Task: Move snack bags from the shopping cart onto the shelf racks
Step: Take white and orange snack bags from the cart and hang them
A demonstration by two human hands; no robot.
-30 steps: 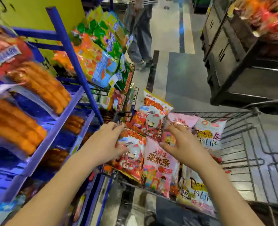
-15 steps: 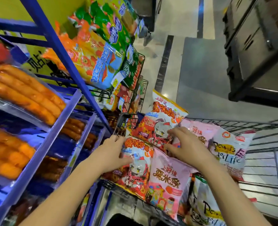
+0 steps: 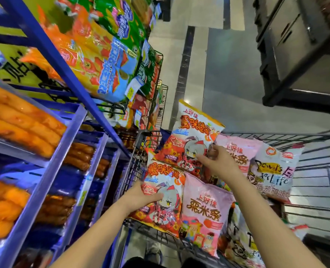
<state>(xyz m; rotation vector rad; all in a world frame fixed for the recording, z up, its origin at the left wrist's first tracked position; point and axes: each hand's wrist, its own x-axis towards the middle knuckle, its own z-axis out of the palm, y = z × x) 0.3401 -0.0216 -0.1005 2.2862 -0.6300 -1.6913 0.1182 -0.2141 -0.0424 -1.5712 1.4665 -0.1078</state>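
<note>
Since the earlier frame both hands have shifted apart: left hand (image 3: 140,196) dropped lower onto the near red bag, right hand (image 3: 216,161) climbed to the far one.

Left hand: fingers curled round the left edge of the lower red snack bag (image 3: 160,202), thumb across its front. Holding it.

Right hand: thumb and fingers pinched on the right edge of the upper red snack bag (image 3: 191,142), which stands tilted at 12 o'clock from the lower one, its top corner raised above the cart rim. Holding it too.

Both bags are in the shopping cart (image 3: 315,144), among the stock. Pink bag (image 3: 204,213) lies at 3 o'clock of the lower red one, touching it; a second pink bag (image 3: 237,151) and a white bag (image 3: 274,171) sit further right.

Shelf racks (image 3: 50,55) lie at 9 to 11 o'clock of the cart, wire baskets already holding orange and green packs (image 3: 102,60).

Step, judged: pick-up, one bag per hand, neither clear of the cart.

Next move calls for lifting both clear of the wire rim and carrying them toward 10 o'clock. Which basket has room, cannot tell.
</note>
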